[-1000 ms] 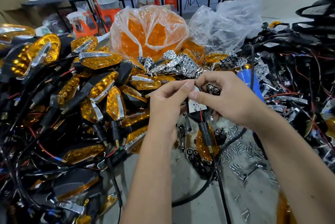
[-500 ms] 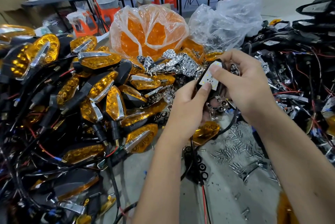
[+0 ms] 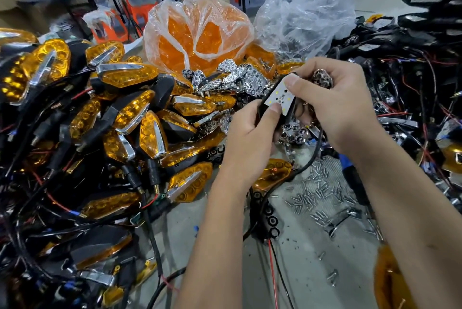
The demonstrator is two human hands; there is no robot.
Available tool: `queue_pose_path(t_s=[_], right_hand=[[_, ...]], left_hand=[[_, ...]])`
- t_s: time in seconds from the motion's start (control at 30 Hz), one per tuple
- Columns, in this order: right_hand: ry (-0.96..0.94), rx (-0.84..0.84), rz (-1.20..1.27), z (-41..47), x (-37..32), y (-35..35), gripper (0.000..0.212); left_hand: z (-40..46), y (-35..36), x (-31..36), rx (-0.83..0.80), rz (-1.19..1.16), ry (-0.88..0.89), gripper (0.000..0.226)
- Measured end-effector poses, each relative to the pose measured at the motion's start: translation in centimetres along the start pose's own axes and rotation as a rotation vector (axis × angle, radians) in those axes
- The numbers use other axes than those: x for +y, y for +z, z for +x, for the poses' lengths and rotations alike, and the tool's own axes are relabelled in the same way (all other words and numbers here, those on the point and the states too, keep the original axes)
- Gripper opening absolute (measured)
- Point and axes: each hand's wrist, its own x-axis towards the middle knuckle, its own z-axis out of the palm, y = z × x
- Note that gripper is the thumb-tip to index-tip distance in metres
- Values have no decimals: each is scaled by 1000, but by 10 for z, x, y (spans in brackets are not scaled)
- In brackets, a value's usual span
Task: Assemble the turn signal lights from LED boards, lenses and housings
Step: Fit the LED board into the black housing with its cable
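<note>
Both hands meet just in front of the bag of amber lenses (image 3: 197, 33): the left hand (image 3: 252, 138) curls round a black housing (image 3: 262, 108) with its thumb pressed on the near end of the white LED board (image 3: 280, 97), while the right hand (image 3: 335, 106) pinches the board's far end and seems to cup a chrome reflector (image 3: 322, 78). The flat, matte board, dotted with small yellow LEDs, runs lengthwise from thumb to thumb, tilted up and away, lying on the housing's open face. I'd judge 1 push seats it; glossy finished signal lights (image 3: 130, 121) sit left of the bag.

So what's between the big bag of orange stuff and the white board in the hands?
In the head view, a heap of shiny silver reflectors lies between the orange bag and the white board.
</note>
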Motion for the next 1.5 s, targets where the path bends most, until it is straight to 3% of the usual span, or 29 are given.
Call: queue_pose_path(t_s=[0.4,1.3,1.4,1.5], right_hand=[[164,-87,174,3,6,-3,14],[-1,20,-68,1,-3,2,15],[36,19,-78,1,-2,2,19],[125,-78,-45,0,0,4,22]], left_hand=[[-1,-2,3,2,-21,-41,26],[-6,-6,10,-61,-156,-56,24],[-5,-10,9,5,-104,-72,39],[0,-21,5,239,35,-66,50]])
